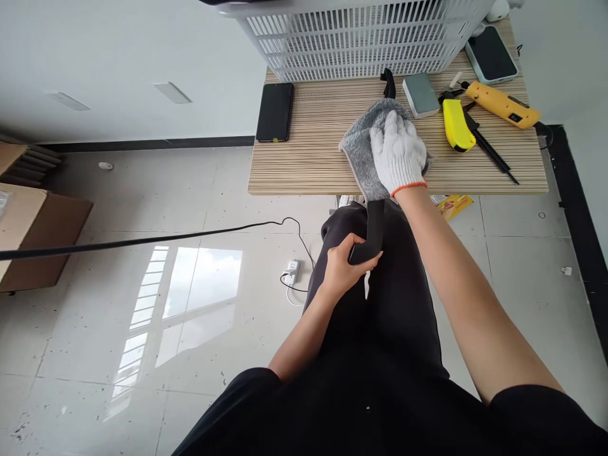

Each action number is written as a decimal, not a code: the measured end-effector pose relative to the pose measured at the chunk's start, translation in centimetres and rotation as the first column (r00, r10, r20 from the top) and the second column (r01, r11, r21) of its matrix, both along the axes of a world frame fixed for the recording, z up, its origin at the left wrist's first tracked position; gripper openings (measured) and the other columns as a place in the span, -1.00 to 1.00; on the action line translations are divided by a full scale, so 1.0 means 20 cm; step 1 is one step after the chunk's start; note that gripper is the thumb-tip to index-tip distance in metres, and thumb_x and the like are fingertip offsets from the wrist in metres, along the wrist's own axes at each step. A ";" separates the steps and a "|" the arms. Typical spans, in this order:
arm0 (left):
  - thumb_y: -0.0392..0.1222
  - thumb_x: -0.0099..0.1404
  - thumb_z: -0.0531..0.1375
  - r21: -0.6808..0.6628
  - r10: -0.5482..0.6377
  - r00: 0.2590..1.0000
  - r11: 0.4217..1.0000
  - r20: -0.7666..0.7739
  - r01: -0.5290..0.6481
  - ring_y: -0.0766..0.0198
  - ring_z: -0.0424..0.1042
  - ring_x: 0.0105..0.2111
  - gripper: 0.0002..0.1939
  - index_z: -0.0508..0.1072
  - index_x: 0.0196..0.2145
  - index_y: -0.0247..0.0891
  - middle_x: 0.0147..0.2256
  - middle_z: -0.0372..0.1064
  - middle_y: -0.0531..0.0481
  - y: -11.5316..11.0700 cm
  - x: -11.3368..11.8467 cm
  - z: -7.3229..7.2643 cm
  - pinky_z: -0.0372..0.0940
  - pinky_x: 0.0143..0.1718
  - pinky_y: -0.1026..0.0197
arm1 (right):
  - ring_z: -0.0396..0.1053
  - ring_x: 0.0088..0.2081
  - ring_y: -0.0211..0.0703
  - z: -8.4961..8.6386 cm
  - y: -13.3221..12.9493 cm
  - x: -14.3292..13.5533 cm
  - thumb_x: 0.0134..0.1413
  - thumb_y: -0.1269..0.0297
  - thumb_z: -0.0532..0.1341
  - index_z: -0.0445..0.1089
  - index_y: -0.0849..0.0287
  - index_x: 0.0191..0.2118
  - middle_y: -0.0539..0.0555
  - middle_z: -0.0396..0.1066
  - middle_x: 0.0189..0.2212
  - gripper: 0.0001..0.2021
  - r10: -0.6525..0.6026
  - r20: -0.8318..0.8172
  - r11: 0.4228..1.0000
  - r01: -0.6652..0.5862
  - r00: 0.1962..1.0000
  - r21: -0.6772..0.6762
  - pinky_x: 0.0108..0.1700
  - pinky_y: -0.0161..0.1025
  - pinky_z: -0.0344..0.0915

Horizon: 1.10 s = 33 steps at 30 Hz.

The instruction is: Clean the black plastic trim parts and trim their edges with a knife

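My bare left hand (346,266) is closed round the lower, bent end of a black object (375,228) that reaches over the table's front edge. Its middle is hidden under a grey cloth (361,142), and a black tip (389,82) shows beyond the cloth. My right hand (399,152), in a white knitted glove with an orange cuff, lies on the cloth and presses it round the black object. The gloved fingers point away from me, bent over the cloth.
On the wooden table (313,168) are a black phone (275,112), a grey box (421,95), a yellow cutter (456,125), a yellow-orange tool (503,106) and a white basket (356,41). A power strip (292,272) and a cable lie on the floor.
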State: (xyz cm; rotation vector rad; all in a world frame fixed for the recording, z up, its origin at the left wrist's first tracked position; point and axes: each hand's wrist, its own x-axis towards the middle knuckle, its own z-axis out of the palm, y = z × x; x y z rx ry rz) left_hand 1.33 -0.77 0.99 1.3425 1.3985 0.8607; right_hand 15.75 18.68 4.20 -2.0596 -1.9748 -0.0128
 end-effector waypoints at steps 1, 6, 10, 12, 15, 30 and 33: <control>0.02 0.12 0.38 -0.001 0.002 1.000 1.000 0.001 -0.002 0.33 0.49 -0.61 -0.64 0.30 -0.38 -0.17 -0.55 0.45 0.20 0.00 0.00 0.00 0.36 -0.55 0.30 | 0.16 0.31 0.25 0.00 -0.06 -0.01 0.45 0.10 -0.21 0.04 0.54 0.38 0.44 0.20 0.30 -0.36 0.025 0.005 1.000 -0.025 1.000 -0.007 0.25 0.11 0.21; -0.02 0.12 0.38 0.031 0.018 1.000 0.999 -0.009 -0.018 0.35 0.47 -0.61 -0.69 0.35 -0.34 -0.17 -0.55 0.43 0.19 0.00 0.00 -0.01 0.37 -0.55 0.32 | 0.10 0.35 0.27 0.02 -0.36 -0.06 0.42 0.09 -0.17 0.01 0.42 0.40 0.42 0.09 0.36 -0.38 0.127 0.014 0.992 -0.126 0.992 -0.028 0.24 0.22 0.18; -0.05 0.13 0.38 0.054 0.005 1.000 0.999 -0.016 -0.004 0.32 0.49 -0.60 -0.69 0.43 -0.22 -0.18 -0.52 0.44 0.16 0.00 0.00 -0.02 0.38 -0.55 0.30 | 0.12 0.34 0.22 0.06 -0.51 -0.12 0.40 0.14 -0.14 0.10 0.33 0.39 0.38 0.07 0.38 -0.42 0.139 0.016 0.987 -0.138 0.990 -0.078 0.24 0.15 0.21; -0.05 0.13 0.38 0.048 0.002 1.000 0.999 -0.013 -0.001 0.32 0.49 -0.60 -0.68 0.44 -0.21 -0.18 -0.52 0.43 0.16 0.00 0.00 -0.02 0.39 -0.55 0.30 | 0.14 0.33 0.22 0.07 -0.51 -0.13 0.41 0.15 -0.15 0.14 0.32 0.37 0.38 0.09 0.37 -0.43 0.132 0.014 0.988 -0.130 0.991 -0.082 0.22 0.13 0.24; -0.03 0.14 0.37 0.050 0.007 1.000 0.999 -0.025 -0.005 0.32 0.49 -0.59 -0.71 0.42 -0.26 -0.18 -0.52 0.44 0.16 0.00 -0.01 -0.03 0.39 -0.54 0.30 | 0.20 0.29 0.24 0.06 -0.45 -0.13 0.43 0.12 -0.20 0.17 0.31 0.35 0.39 0.16 0.33 -0.42 0.142 0.008 0.989 -0.141 0.990 -0.050 0.14 0.16 0.29; -0.05 0.14 0.36 0.043 0.006 1.000 0.999 -0.021 -0.005 0.37 0.45 -0.61 -0.73 0.35 -0.34 -0.15 -0.54 0.43 0.20 -0.01 0.00 -0.02 0.34 -0.55 0.32 | 0.40 0.09 0.34 0.09 -0.04 -0.12 0.40 0.16 -0.11 0.06 0.38 0.40 0.51 0.23 0.25 -0.41 -0.045 -0.010 0.993 0.043 0.999 -0.106 -0.02 0.21 0.40; -0.04 0.14 0.36 0.048 0.000 1.000 0.999 -0.016 0.001 0.37 0.45 -0.60 -0.73 0.36 -0.34 -0.15 -0.54 0.43 0.20 -0.01 0.00 -0.02 0.34 -0.55 0.33 | 0.42 0.04 0.31 0.00 -0.07 -0.11 0.42 0.06 -0.23 0.10 0.41 0.37 0.53 0.28 0.20 -0.36 0.003 -0.040 1.000 -0.002 0.999 0.002 -0.04 0.24 0.39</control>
